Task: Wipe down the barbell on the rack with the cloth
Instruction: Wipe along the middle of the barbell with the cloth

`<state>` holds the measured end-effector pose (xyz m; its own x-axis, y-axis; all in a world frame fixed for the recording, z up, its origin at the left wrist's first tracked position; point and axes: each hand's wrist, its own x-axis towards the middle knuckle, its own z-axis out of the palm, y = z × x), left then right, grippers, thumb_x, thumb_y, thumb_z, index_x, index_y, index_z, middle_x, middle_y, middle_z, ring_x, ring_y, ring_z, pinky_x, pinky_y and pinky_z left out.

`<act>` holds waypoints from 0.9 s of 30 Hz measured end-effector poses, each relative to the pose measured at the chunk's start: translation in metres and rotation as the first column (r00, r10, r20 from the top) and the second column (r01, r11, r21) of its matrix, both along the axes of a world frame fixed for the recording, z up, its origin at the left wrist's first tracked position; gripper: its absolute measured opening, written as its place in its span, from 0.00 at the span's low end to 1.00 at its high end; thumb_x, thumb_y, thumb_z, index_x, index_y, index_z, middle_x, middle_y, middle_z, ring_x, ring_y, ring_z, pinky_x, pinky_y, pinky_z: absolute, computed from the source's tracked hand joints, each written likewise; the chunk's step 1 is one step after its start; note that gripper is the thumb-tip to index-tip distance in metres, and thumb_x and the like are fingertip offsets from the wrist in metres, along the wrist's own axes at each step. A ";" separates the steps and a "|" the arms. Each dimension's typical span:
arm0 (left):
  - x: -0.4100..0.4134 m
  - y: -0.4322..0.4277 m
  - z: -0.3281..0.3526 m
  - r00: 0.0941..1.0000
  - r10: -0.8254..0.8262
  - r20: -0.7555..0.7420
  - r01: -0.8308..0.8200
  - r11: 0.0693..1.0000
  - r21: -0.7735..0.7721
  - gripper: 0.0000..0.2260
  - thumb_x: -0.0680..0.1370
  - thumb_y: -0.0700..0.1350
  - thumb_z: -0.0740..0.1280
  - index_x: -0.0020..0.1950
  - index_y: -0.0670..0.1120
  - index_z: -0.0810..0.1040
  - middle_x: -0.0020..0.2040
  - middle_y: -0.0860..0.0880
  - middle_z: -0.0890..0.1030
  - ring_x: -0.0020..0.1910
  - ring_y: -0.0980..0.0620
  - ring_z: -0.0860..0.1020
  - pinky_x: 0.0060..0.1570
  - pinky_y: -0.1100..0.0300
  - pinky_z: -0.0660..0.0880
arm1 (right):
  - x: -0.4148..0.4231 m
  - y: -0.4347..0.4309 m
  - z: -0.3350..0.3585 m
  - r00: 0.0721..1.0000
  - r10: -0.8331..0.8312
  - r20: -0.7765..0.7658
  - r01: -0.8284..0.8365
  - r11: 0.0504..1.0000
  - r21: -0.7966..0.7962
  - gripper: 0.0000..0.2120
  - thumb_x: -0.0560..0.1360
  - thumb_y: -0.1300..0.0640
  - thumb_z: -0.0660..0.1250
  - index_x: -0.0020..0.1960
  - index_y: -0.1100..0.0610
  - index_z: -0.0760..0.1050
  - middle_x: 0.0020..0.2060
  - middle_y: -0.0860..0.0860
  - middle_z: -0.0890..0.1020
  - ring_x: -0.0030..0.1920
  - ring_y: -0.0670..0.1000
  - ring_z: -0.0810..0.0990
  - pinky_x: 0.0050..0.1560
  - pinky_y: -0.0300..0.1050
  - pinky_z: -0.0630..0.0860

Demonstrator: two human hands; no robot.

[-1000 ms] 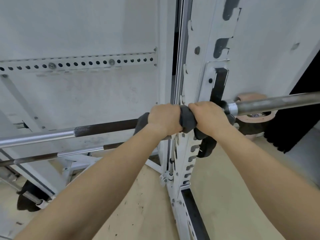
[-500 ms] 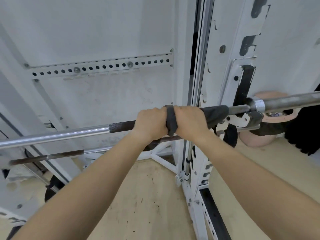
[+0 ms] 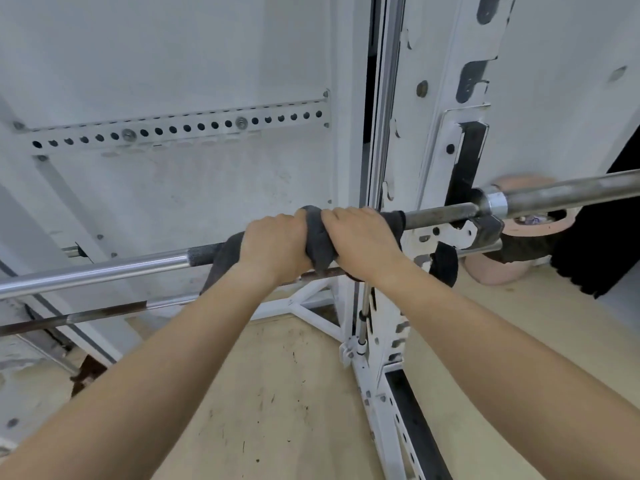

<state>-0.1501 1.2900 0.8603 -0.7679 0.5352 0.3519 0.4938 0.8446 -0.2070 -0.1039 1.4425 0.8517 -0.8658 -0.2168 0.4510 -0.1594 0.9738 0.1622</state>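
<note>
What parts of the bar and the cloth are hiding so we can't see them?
All from the head view:
- The barbell under the grip: covered by the dark cloth and both hands.
- Both barbell ends: cut off by the picture's left and right edges.
- Most of the cloth: hidden under the left hand and right hand.
- The fingertips: curled behind the bar.

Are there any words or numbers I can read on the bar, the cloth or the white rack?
None: no readable text anywhere.
The barbell, the cloth and the white rack are all unmarked.
The pink disc behind the bar's end shows a small coloured patch, too blurred to read.
</note>
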 end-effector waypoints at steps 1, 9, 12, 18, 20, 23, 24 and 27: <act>0.002 0.022 -0.001 1.000 -0.021 -0.013 0.021 1.000 0.004 0.20 0.74 0.56 0.66 0.61 0.48 0.72 0.42 0.49 0.81 0.39 0.44 0.81 0.34 0.56 0.66 | 0.005 0.020 0.002 0.999 -0.045 0.021 0.045 0.999 0.016 0.15 0.69 0.64 0.70 0.55 0.59 0.74 0.44 0.54 0.81 0.47 0.59 0.81 0.46 0.53 0.72; 0.023 0.167 0.006 0.979 -0.193 0.059 0.180 0.967 0.179 0.13 0.76 0.51 0.65 0.56 0.46 0.71 0.38 0.52 0.74 0.37 0.47 0.77 0.34 0.55 0.65 | 0.043 0.145 0.028 0.966 -0.204 0.159 0.192 0.977 0.089 0.13 0.72 0.64 0.68 0.55 0.59 0.72 0.50 0.55 0.80 0.51 0.57 0.79 0.46 0.48 0.71; 0.023 0.167 0.002 0.980 -0.197 -0.020 0.198 0.969 0.149 0.15 0.77 0.52 0.63 0.59 0.45 0.70 0.41 0.50 0.79 0.35 0.46 0.77 0.33 0.55 0.65 | 0.045 0.143 0.019 0.975 -0.207 0.084 0.202 0.978 0.057 0.14 0.67 0.66 0.71 0.51 0.59 0.75 0.46 0.55 0.81 0.48 0.58 0.80 0.45 0.50 0.75; 0.019 0.104 0.002 0.994 -0.100 -0.046 0.099 0.995 -0.027 0.20 0.77 0.48 0.62 0.68 0.44 0.67 0.49 0.48 0.82 0.45 0.43 0.83 0.37 0.55 0.70 | 0.031 0.064 -0.009 0.965 -0.206 -0.163 0.196 0.978 -0.075 0.12 0.64 0.68 0.68 0.47 0.61 0.76 0.38 0.57 0.80 0.41 0.59 0.78 0.46 0.53 0.74; 0.016 0.075 0.000 0.996 -0.045 -0.074 0.043 0.998 -0.034 0.18 0.78 0.47 0.60 0.67 0.43 0.68 0.48 0.49 0.81 0.43 0.44 0.82 0.36 0.56 0.72 | 0.023 0.040 -0.017 0.978 -0.169 -0.121 0.153 0.980 -0.128 0.16 0.64 0.64 0.70 0.51 0.62 0.75 0.43 0.57 0.79 0.46 0.59 0.77 0.53 0.53 0.73; 0.019 0.070 0.002 0.999 -0.020 -0.030 0.020 1.000 0.006 0.17 0.78 0.49 0.61 0.65 0.44 0.68 0.44 0.50 0.80 0.41 0.45 0.81 0.34 0.56 0.69 | 0.026 0.040 -0.014 0.992 -0.091 -0.087 0.079 0.988 -0.132 0.21 0.63 0.63 0.74 0.55 0.62 0.75 0.47 0.57 0.80 0.50 0.59 0.78 0.58 0.53 0.73; 0.022 0.077 0.006 0.999 -0.030 0.016 0.029 0.999 0.039 0.17 0.78 0.50 0.62 0.64 0.44 0.68 0.43 0.50 0.78 0.40 0.45 0.80 0.35 0.55 0.68 | 0.032 0.049 -0.007 0.995 -0.069 -0.070 0.061 0.993 -0.105 0.21 0.65 0.63 0.73 0.57 0.61 0.75 0.48 0.56 0.81 0.51 0.58 0.79 0.56 0.52 0.74; 0.036 0.112 0.022 0.974 -0.147 0.171 0.099 0.960 0.263 0.17 0.75 0.53 0.66 0.60 0.47 0.68 0.42 0.52 0.74 0.38 0.46 0.74 0.37 0.53 0.70 | 0.054 0.088 0.025 0.994 -0.097 -0.050 0.091 0.989 -0.113 0.15 0.73 0.61 0.68 0.58 0.57 0.73 0.49 0.53 0.82 0.49 0.56 0.82 0.41 0.48 0.73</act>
